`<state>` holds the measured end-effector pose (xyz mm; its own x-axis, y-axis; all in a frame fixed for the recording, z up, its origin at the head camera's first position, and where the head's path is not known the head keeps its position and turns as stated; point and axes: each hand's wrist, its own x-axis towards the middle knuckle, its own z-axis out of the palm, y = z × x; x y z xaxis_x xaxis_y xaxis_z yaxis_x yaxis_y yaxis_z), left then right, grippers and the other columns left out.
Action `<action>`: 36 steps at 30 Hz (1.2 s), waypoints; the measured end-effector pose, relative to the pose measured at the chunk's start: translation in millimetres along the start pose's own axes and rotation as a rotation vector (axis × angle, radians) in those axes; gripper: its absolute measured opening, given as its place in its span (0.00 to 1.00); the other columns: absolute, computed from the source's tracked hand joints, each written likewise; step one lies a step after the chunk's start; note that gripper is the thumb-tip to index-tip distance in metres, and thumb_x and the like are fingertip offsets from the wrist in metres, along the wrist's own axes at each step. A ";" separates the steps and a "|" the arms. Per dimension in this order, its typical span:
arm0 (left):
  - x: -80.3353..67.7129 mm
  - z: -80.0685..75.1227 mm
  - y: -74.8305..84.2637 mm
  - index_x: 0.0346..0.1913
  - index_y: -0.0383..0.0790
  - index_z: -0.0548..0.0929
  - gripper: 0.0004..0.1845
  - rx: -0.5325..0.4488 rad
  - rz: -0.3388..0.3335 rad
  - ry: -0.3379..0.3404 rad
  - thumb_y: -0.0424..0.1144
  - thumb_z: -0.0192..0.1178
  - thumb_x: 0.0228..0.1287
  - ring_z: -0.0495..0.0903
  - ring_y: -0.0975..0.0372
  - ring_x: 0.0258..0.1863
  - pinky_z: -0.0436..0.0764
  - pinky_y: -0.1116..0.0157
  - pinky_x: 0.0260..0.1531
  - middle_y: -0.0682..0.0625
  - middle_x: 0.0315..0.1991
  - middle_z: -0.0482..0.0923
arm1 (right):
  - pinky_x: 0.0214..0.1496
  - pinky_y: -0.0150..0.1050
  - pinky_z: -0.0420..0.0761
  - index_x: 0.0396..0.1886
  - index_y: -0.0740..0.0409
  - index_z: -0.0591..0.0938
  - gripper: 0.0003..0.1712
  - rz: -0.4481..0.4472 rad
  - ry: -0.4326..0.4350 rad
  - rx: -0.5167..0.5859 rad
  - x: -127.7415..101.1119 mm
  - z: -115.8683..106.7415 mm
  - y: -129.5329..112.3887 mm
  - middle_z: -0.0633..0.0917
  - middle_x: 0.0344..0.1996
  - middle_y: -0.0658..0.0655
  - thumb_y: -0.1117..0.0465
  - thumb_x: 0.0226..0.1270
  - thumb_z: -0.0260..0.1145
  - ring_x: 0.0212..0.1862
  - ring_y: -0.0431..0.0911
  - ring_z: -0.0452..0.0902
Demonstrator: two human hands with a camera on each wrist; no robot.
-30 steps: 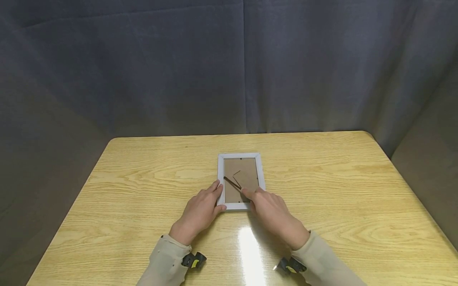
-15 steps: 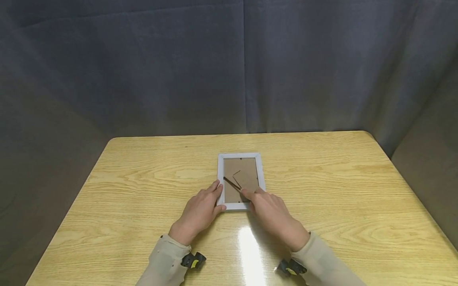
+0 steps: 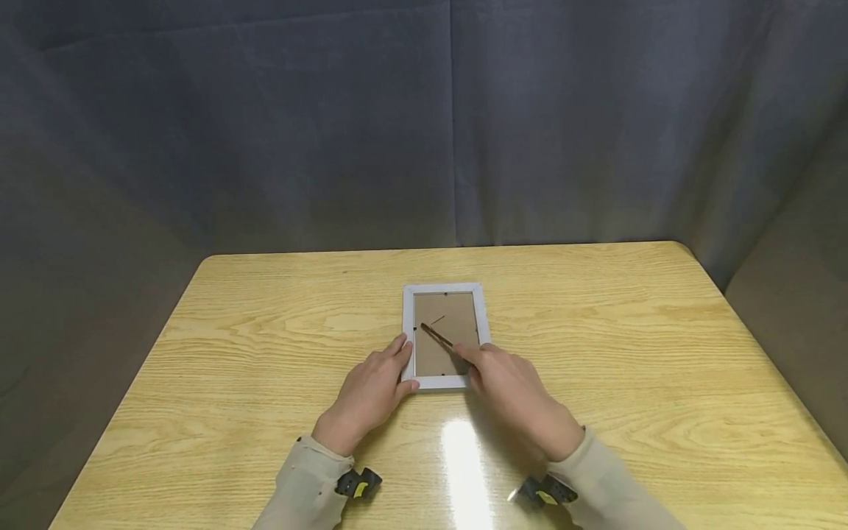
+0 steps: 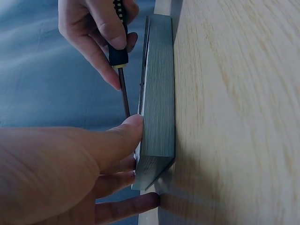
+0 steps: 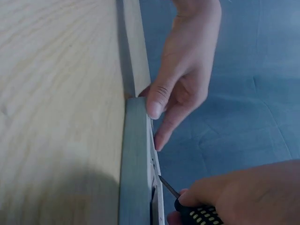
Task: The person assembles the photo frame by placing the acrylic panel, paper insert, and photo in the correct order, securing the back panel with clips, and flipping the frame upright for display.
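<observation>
A picture frame (image 3: 442,288) lies back side up, its pale rim around a brown backing board (image 3: 433,361). Small dark tabs sit along the board's edges. My left hand (image 3: 371,386) grips the near left corner, fingers along the left side and thumb at the near edge. In my right hand (image 3: 513,383) is a screwdriver (image 3: 439,338), its shaft slanting over the board with the tip just right of the left tab (image 3: 415,328). The black and yellow handle (image 4: 118,55) shows between the fingers in the left wrist view.
The frame is near the middle of a light wood-grain table (image 3: 265,316). A dark grey curtain (image 3: 331,147) hangs behind and at both sides. Both wrists wear small black cameras, the left one (image 3: 359,483) and the right one (image 3: 546,492).
My right hand has shifted slightly to the right, and the screwdriver tip has come away from the left tab. The left hand and the frame have stayed put.
</observation>
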<state>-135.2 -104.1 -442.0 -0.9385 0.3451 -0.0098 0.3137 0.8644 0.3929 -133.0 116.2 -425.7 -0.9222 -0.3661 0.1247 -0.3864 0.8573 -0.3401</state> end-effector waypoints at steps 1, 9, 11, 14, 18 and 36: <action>-0.1 -0.1 0.0 0.71 0.31 0.71 0.35 0.000 -0.001 -0.001 0.46 0.66 0.67 0.75 0.42 0.67 0.77 0.47 0.64 0.39 0.76 0.64 | 0.21 0.34 0.71 0.60 0.55 0.84 0.22 0.002 -0.005 0.009 0.2 -1.7 0.7 0.86 0.30 0.57 0.69 0.67 0.64 0.24 0.42 0.70; -0.7 -0.2 -0.1 0.71 0.32 0.72 0.34 0.004 -0.008 -0.004 0.46 0.66 0.67 0.75 0.42 0.67 0.78 0.46 0.63 0.39 0.76 0.64 | 0.21 0.32 0.68 0.65 0.56 0.81 0.25 0.045 -0.034 0.052 1.6 -12.2 10.0 0.88 0.34 0.57 0.68 0.68 0.62 0.24 0.41 0.69; -0.7 -0.2 -0.1 0.71 0.32 0.72 0.34 0.006 -0.007 -0.005 0.46 0.66 0.67 0.75 0.42 0.66 0.78 0.46 0.63 0.39 0.77 0.64 | 0.21 0.33 0.68 0.66 0.55 0.80 0.26 0.059 -0.039 0.058 2.0 -13.7 12.4 0.89 0.38 0.59 0.67 0.68 0.63 0.24 0.41 0.69; -0.7 -0.3 -0.1 0.71 0.32 0.71 0.34 0.006 -0.007 -0.007 0.46 0.65 0.68 0.76 0.42 0.66 0.79 0.46 0.62 0.39 0.77 0.64 | 0.21 0.33 0.68 0.67 0.55 0.79 0.26 0.078 -0.050 0.073 2.7 -15.8 14.8 0.89 0.41 0.59 0.67 0.69 0.62 0.24 0.41 0.69; -0.6 -0.5 -0.2 0.72 0.33 0.71 0.35 0.003 -0.008 -0.010 0.47 0.65 0.68 0.76 0.42 0.65 0.79 0.46 0.61 0.40 0.77 0.63 | 0.20 0.33 0.66 0.67 0.55 0.79 0.26 0.097 -0.058 0.102 3.3 -18.3 17.1 0.87 0.37 0.58 0.66 0.70 0.60 0.21 0.41 0.66; 0.2 -1.3 -0.2 0.72 0.33 0.71 0.37 -0.005 -0.012 -0.003 0.48 0.67 0.65 0.75 0.43 0.66 0.78 0.45 0.62 0.40 0.77 0.64 | 0.20 0.36 0.66 0.69 0.54 0.77 0.26 0.163 -0.049 0.120 5.7 -23.4 26.4 0.86 0.56 0.64 0.57 0.73 0.63 0.25 0.45 0.69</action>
<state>-135.6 -104.7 -440.9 -0.9418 0.3358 -0.0177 0.3016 0.8667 0.3974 -148.8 145.3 -412.1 -0.9693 -0.2456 0.0142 -0.2243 0.8587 -0.4607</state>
